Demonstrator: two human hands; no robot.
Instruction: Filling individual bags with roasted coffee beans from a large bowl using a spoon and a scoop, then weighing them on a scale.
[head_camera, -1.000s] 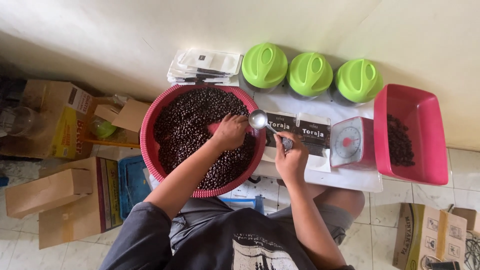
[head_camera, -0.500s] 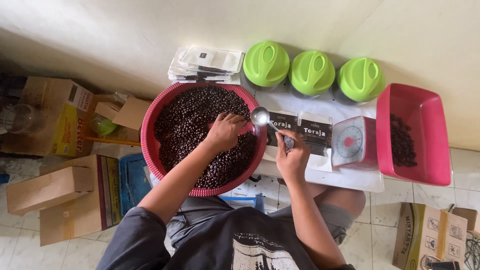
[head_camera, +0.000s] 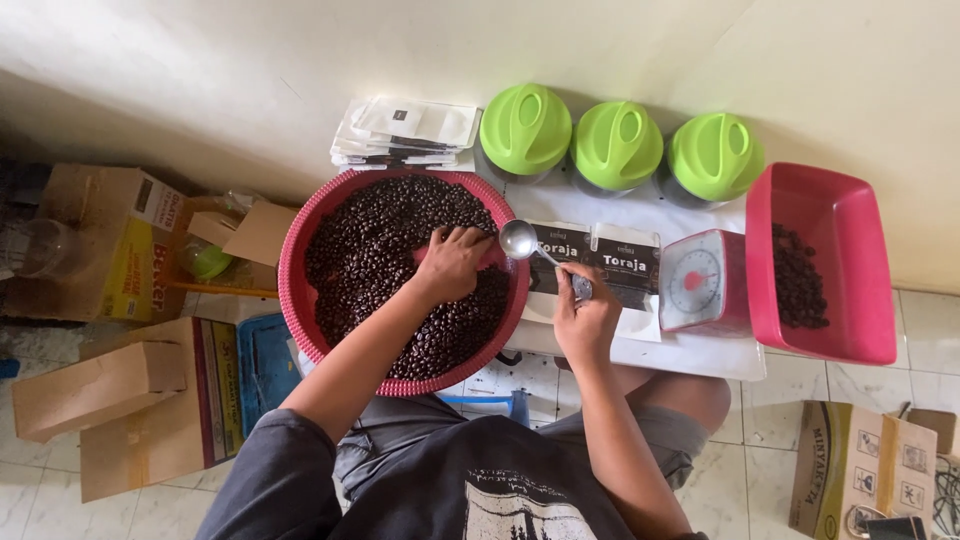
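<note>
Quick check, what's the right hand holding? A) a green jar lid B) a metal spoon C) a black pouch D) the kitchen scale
B: the right hand grips the handle of a metal spoon, its bowl at the rim of the red basket of coffee beans.

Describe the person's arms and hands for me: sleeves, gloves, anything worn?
Both arms are bare from above the elbow down. The left hand and right hand wear no gloves; no rings or watch can be made out. Short dark grey sleeves belong to a T-shirt with a pale printed graphic.
</note>
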